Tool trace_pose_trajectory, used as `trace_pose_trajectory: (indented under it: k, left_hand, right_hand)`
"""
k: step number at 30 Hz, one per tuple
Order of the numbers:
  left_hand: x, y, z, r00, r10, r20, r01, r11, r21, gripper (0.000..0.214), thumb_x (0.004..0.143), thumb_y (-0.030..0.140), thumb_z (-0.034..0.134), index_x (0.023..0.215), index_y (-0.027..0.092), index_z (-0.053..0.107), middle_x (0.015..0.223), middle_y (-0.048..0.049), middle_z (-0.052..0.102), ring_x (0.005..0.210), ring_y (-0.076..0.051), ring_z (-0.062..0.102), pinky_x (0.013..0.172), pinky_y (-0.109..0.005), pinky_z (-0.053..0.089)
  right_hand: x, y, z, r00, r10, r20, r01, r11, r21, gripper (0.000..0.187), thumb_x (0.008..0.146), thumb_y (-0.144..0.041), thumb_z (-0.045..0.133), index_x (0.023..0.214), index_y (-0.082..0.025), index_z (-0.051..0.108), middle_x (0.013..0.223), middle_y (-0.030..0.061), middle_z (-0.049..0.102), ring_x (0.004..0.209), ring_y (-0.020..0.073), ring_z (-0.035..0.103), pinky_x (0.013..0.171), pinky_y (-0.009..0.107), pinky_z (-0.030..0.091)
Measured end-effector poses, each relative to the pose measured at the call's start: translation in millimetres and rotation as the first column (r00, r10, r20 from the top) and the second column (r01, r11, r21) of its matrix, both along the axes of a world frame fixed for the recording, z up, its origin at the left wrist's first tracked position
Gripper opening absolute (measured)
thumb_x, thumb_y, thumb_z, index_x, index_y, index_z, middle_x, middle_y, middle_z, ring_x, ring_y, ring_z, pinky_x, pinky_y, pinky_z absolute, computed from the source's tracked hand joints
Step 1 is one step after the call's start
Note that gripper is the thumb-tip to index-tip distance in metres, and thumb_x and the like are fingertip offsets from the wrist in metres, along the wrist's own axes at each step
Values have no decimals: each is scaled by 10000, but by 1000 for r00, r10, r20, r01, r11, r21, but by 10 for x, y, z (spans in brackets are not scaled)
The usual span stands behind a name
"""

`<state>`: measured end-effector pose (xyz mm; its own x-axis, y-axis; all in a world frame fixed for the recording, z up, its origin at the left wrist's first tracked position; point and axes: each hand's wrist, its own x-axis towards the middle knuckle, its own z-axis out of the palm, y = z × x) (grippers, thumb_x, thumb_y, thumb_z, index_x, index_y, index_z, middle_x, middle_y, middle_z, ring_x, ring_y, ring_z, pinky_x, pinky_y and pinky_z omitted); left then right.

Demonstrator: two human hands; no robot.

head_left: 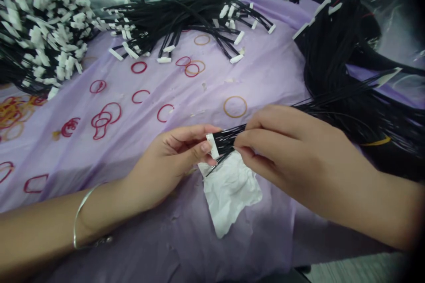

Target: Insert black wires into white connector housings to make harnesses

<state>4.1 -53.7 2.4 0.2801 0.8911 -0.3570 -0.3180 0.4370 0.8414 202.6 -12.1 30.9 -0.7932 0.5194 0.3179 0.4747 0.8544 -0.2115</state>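
My left hand (172, 159) pinches a small white connector (211, 145) between thumb and fingers. A thin bunch of black wires (229, 138) runs from that connector to the right. My right hand (282, 148) is closed around those wires just right of the connector, fingers curled. The wires lead back into a big heap of black wires (335, 79) at the right. Under both hands lies a crumpled white paper scrap (230, 190) on the purple cloth (166, 239).
A pile of black wires with white connectors (186, 13) lies at the back centre, and a larger heap (36, 26) at the back left. Red and orange rubber bands (106, 117) are scattered over the cloth. A clear plastic bag (395, 31) sits far right.
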Motion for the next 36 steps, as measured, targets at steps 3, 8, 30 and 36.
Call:
trace_pose_trajectory:
  k: [3, 8, 30, 36]
  left_hand:
    - [7, 0, 5, 1000, 18, 2, -17, 1000, -10, 182, 822, 169, 661, 985, 223, 719, 830, 4, 684, 728, -73, 612, 729, -153, 488]
    - [9, 7, 10, 1000, 27, 12, -26, 998, -55, 193, 819, 168, 664, 1001, 204, 715, 872, -11, 693, 765, -93, 635, 737, -167, 510]
    - [-18, 26, 23, 998, -57, -13, 57, 998, 0, 166, 812, 177, 671, 967, 196, 726, 830, -3, 690, 721, -86, 622, 729, -192, 490]
    - [-15, 32, 37, 998, -69, -13, 69, 997, 40, 172, 813, 156, 659, 964, 199, 730, 815, 7, 684, 690, -82, 624, 696, -187, 487]
  right_hand:
    - [-6, 2, 19, 1000, 22, 10, -23, 999, 33, 257, 899, -174, 450, 729, -150, 641, 723, 56, 547, 697, 166, 484, 617, 310, 409]
    - [2, 37, 39, 999, 33, 8, -34, 996, 87, 295, 901, -148, 407, 728, -166, 646, 753, 49, 569, 714, 156, 474, 629, 297, 403]
    - [-2, 4, 42, 993, 119, -9, -117, 987, 109, 373, 952, -145, 330, 756, -128, 647, 730, 60, 572, 669, 161, 477, 589, 311, 356]
    - [-11, 9, 29, 986, 169, 4, -168, 971, 171, 384, 954, -127, 310, 762, -129, 643, 755, 71, 599, 695, 173, 493, 625, 329, 379]
